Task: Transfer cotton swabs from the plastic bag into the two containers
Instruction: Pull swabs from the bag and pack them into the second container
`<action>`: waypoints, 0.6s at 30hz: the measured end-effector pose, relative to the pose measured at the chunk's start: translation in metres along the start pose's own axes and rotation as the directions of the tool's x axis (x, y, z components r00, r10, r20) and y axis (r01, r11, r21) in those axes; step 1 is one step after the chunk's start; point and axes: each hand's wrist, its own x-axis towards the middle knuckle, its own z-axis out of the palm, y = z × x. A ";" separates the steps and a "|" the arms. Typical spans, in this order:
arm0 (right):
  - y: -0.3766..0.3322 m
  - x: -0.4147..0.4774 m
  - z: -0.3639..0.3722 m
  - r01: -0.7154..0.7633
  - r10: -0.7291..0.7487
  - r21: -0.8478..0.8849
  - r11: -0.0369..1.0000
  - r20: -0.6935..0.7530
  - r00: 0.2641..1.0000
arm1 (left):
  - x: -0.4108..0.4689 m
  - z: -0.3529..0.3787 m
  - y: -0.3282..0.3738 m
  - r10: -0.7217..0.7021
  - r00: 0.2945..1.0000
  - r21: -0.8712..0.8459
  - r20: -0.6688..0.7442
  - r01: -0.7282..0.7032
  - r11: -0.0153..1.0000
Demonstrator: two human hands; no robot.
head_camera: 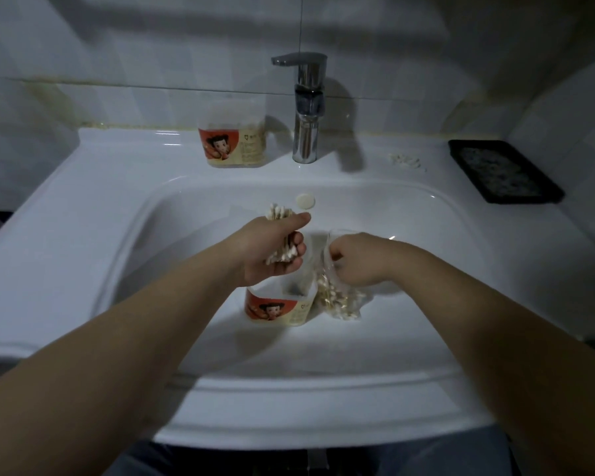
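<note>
My left hand (272, 250) grips a bundle of cotton swabs (279, 214), held upright over an open clear container (279, 309) with a red cartoon label that stands in the sink basin. My right hand (356, 259) pinches the rim of a clear plastic bag (340, 300) holding many swabs, just right of that container. A second container (232, 137) with the same label stands on the sink ledge left of the faucet and looks filled with swabs.
A chrome faucet (306, 108) rises at the back centre of the white sink (83, 207). A round white overflow cap (305, 202) sits on the basin wall. A black tray (504, 170) lies on the right ledge, with small white bits (404, 160) beside it.
</note>
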 end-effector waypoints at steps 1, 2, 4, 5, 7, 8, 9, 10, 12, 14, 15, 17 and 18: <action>0.001 0.000 0.001 -0.006 0.006 0.003 1.000 0.041 0.999 | 0.000 0.000 0.000 0.001 1.000 0.007 0.003 -0.001 1.000; 0.001 -0.001 0.000 -0.010 0.011 -0.002 1.000 0.080 0.997 | 0.000 0.000 0.000 0.003 1.000 0.012 0.006 -0.003 1.000; -0.001 -0.004 0.000 -0.001 0.004 -0.018 1.000 0.153 0.988 | -0.001 0.001 0.000 0.007 1.000 0.013 0.008 -0.007 1.000; -0.002 -0.005 -0.001 0.005 -0.002 -0.020 1.000 0.186 0.982 | -0.001 0.001 0.000 0.008 1.000 0.015 0.008 -0.008 1.000; -0.006 -0.009 -0.004 0.021 -0.017 -0.017 1.000 0.236 0.972 | -0.002 0.000 0.000 0.008 1.000 0.029 0.011 -0.008 1.000; -0.007 -0.011 -0.006 0.027 -0.022 -0.017 0.999 0.254 0.967 | -0.002 0.001 0.000 0.006 1.000 0.036 0.012 -0.006 0.999; -0.008 -0.013 -0.008 0.028 -0.021 -0.023 0.999 0.269 0.963 | -0.002 0.001 0.000 0.005 1.000 0.040 0.014 -0.005 0.999; -0.008 -0.015 -0.009 0.028 -0.017 -0.036 0.999 0.273 0.962 | -0.002 0.001 0.000 0.005 1.000 0.042 0.014 -0.005 0.999; -0.006 -0.015 -0.009 0.025 -0.011 -0.062 0.998 0.218 0.976 | -0.001 0.000 -0.001 0.005 1.000 0.046 0.013 -0.006 0.999; -0.004 -0.014 -0.007 0.039 -0.031 -0.072 0.997 0.116 0.993 | -0.001 0.000 -0.001 0.004 1.000 0.050 0.014 -0.005 0.999; -0.004 -0.014 -0.007 0.049 -0.042 -0.089 0.995 0.078 0.996 | 0.000 0.000 -0.002 0.003 1.000 0.050 0.015 -0.004 0.999; -0.004 -0.015 -0.005 0.047 -0.039 -0.129 0.991 0.063 0.997 | 0.001 0.000 -0.003 0.001 1.000 0.050 0.018 -0.002 0.999; -0.004 -0.015 -0.005 0.042 -0.032 -0.135 0.990 0.078 0.996 | 0.002 0.000 -0.003 0.000 1.000 0.051 0.020 -0.001 0.999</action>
